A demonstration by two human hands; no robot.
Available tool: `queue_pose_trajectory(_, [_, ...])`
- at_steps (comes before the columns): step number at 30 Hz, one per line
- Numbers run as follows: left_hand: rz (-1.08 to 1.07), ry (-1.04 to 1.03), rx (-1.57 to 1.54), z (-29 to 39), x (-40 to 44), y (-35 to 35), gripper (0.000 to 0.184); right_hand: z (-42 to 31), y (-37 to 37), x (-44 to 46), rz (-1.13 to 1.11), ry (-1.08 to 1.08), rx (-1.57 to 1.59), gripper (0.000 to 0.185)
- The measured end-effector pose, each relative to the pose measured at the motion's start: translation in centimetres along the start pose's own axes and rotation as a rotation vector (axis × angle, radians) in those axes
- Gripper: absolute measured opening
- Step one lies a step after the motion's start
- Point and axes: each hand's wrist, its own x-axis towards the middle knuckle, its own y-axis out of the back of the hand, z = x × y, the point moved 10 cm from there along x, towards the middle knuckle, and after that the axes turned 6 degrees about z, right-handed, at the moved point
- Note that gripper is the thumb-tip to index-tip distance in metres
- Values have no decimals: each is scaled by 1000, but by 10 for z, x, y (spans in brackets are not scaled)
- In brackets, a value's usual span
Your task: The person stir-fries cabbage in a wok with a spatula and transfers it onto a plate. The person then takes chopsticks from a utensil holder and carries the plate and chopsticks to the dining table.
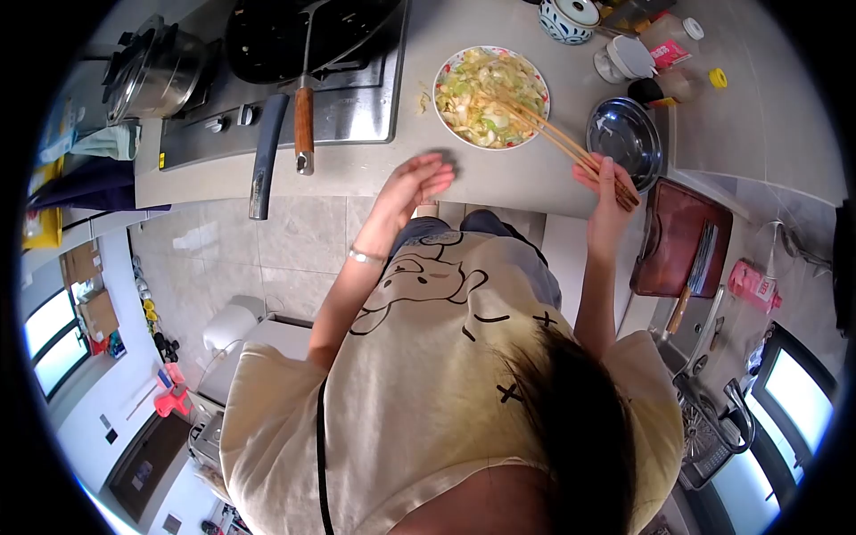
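A pair of wooden chopsticks (563,143) is held in my right hand (612,189). Their tips reach into the chopped cabbage (489,89) that fills a white plate with a patterned rim (438,105). My left hand (415,185) hovers at the counter's front edge, left of and below the plate, its fingers stretched out with nothing in them. A steel bowl (621,141) stands just beyond my right hand. On the counter left of the plate lie a few small scraps of food (423,100).
A wok (267,45) sits on the gas stove (379,111), with a wooden-handled spatula (304,125) in it; its dark handle (265,160) overhangs the counter edge. At right are a knife (700,272) on a red-brown cutting board (664,232), and several jars (624,61). A lidded steel pot (165,76) stands far left.
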Motion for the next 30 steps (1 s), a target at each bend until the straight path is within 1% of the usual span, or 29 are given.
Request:
queue_pose_trajectory(3, [32, -12, 6, 1, 34, -9, 29, 19, 15, 0, 26, -42, 24, 28])
queue_pose_trajectory(6, [64, -28, -22, 1, 51, -16, 24, 31, 28, -3, 12, -49, -3, 29])
queue_pose_trajectory(9, [34, -12, -86, -5, 66, -22, 21, 34, 37, -5, 30, -63, 36, 29])
queue_pose_trajectory(12, [51, -30, -134, -6, 73, -22, 22, 33, 46, -6, 41, -71, 35, 28])
queue_pose_trajectory(15, [80, -49, -83, -6, 75, -20, 19, 28, 50, -8, 51, -55, 47, 27])
queue_pose_trajectory(18, [115, -77, -82, -3, 73, -21, 25, 21, 45, -10, 5, -34, -13, 27])
queue_pose_trajectory(21, [177, -127, -71, -3, 75, -21, 32, 23, 43, -9, -14, -43, 58, 26])
queue_pose_trajectory(24, [238, -141, -69, -2, 73, -22, 34, 18, 45, -6, -19, -29, 103, 27])
queue_pose_trajectory(27, [264, -119, -51, -5, 77, -20, 34, 17, 48, -1, -9, -28, 122, 27])
queue_pose_trajectory(30, [171, -89, -115, -10, 81, -22, 27, 17, 51, 2, -2, -41, 127, 28])
